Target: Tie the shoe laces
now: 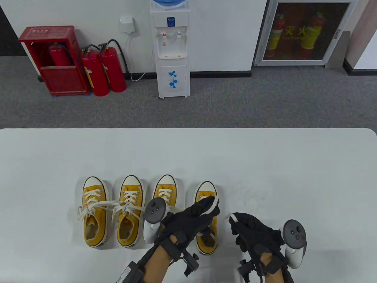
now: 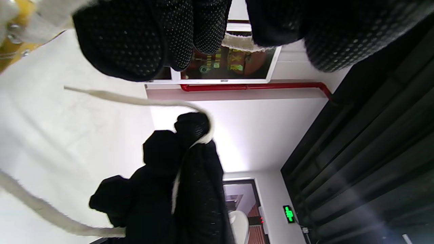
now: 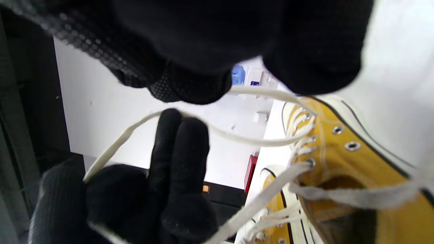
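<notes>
Working the fourth shoe (image 1: 205,194), the rightmost of the row on the surface (image 1: 188,153), I've got a lace end in each grip. My left hand (image 1: 194,215) sits over the shoe's tongue, fingers curled round one white lace (image 1: 213,205); my right hand (image 1: 253,233) is off to the shoe's right, just beside it, with the other lace end (image 1: 233,218) pinched and poking out at the knuckles.

From the right wrist view a lace arcs across between the hands while other strands run slack from the eyelets (image 3: 310,162), so nothing is cinched yet, I'd say. To do this well I want even tension on both ends, the cross made low against the tongue, and the shoe kept flat so it doesn't skid.

Count: four yellow shoes. The two on the left look tied with bows. The third shoe (image 1: 165,191) is partly hidden by my left tracker (image 1: 154,218), so I can't tell. Two hands, two trackers.
</notes>
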`<state>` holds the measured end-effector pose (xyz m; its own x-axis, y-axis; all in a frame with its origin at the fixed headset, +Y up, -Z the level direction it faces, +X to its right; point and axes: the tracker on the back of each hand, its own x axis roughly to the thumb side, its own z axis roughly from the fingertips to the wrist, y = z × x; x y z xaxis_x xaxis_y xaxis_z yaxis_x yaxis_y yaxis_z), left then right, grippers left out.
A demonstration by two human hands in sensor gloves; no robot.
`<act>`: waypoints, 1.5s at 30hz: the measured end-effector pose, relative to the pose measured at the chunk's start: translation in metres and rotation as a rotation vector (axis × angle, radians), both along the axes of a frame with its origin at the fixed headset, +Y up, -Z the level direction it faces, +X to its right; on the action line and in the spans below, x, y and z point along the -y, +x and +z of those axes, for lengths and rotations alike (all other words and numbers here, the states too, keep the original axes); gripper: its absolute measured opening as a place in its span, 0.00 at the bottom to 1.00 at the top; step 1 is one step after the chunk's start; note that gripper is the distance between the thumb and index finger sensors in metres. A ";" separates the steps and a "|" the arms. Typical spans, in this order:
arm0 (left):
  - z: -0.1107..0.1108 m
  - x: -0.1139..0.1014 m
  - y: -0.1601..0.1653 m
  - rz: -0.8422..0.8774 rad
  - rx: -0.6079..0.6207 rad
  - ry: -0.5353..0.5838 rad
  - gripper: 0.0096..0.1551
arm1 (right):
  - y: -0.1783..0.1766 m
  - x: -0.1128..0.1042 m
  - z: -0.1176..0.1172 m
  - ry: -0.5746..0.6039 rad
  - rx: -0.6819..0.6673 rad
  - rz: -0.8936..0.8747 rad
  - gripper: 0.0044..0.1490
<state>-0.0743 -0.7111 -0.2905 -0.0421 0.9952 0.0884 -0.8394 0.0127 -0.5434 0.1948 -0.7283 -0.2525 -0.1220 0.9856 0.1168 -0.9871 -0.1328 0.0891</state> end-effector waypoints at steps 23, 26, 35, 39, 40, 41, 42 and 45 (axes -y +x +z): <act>0.001 0.014 0.009 -0.135 0.009 -0.018 0.24 | -0.014 0.000 0.000 0.001 -0.121 0.040 0.22; 0.002 0.016 0.012 -0.107 0.049 -0.046 0.26 | -0.014 0.000 0.000 -0.003 -0.121 0.037 0.22; 0.002 0.018 0.013 -0.077 0.046 -0.086 0.27 | -0.011 0.000 0.000 -0.014 -0.109 0.036 0.22; 0.002 0.013 0.008 -0.078 -0.004 -0.059 0.26 | -0.009 0.000 0.000 -0.020 -0.102 0.025 0.23; 0.002 0.011 0.006 -0.092 -0.031 -0.040 0.26 | -0.008 0.000 0.000 -0.020 -0.098 0.023 0.23; 0.002 0.010 0.004 -0.108 -0.051 -0.022 0.26 | -0.008 0.000 0.000 -0.021 -0.096 0.022 0.23; 0.002 0.007 0.002 -0.131 -0.071 0.003 0.26 | -0.007 0.000 0.000 -0.022 -0.094 0.020 0.23; 0.002 0.001 -0.004 -0.206 -0.134 0.084 0.26 | -0.006 0.000 0.000 -0.023 -0.094 0.018 0.24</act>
<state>-0.0779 -0.7119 -0.2883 0.1783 0.9705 0.1623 -0.8788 0.2313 -0.4174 0.1884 -0.7286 -0.2530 -0.1295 0.9859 0.1055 -0.9718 -0.1474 0.1842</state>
